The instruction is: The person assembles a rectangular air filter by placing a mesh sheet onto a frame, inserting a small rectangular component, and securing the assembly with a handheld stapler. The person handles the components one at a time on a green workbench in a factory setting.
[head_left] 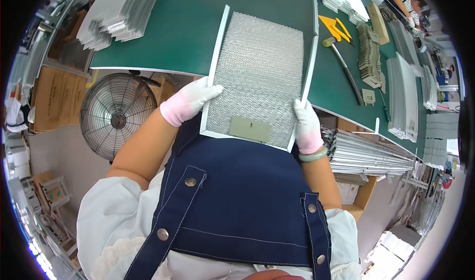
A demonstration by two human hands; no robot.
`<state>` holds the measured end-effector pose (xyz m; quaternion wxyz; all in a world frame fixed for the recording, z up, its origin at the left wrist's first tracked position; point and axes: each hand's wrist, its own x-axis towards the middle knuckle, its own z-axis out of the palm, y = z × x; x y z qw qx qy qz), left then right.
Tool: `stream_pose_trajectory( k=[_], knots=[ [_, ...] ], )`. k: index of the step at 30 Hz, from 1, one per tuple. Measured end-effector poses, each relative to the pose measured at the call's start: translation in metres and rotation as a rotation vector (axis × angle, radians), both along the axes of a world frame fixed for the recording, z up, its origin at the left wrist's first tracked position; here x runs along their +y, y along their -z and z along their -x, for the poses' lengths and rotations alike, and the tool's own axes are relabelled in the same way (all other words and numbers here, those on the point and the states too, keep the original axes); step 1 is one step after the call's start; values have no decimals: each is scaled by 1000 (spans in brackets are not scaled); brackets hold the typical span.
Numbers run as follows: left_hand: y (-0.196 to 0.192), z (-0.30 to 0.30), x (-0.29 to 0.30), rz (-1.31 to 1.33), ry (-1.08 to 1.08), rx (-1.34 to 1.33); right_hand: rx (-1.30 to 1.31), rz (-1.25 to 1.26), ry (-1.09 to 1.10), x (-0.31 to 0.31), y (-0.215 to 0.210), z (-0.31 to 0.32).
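A silvery metal mesh filter panel (260,57) rests over the edge of the green table, its near end against my apron. White metal channel strips (216,57) frame its left, right and near sides; the far side has no strip. A flat grey-beige plate (250,129) lies at the near end of the mesh. My left hand (190,99), in a white and pink glove, grips the left side of the frame with the thumb on top. My right hand (307,124), gloved likewise, is closed round the right side near the lower corner.
A mallet (341,64), yellow-handled pliers (342,30) and a row of grey-beige plates (368,54) lie on the table's right. Stacked metal sheets (121,15) stand at the far left. A black floor fan (118,116) is left of me; metal strips (368,153) are stored below the table.
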<state>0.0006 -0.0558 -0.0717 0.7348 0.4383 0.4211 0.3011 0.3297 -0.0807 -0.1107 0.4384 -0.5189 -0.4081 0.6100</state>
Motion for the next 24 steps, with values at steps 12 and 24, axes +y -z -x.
stream_pose_trajectory(
  k=[12,24],
  knots=[
    [-6,-2,34,-427,-149,423,109,57,-167,4,-27,5],
    [-35,-6,63,-377,-69,168,30,-113,-229,8,-55,-4]
  ],
)
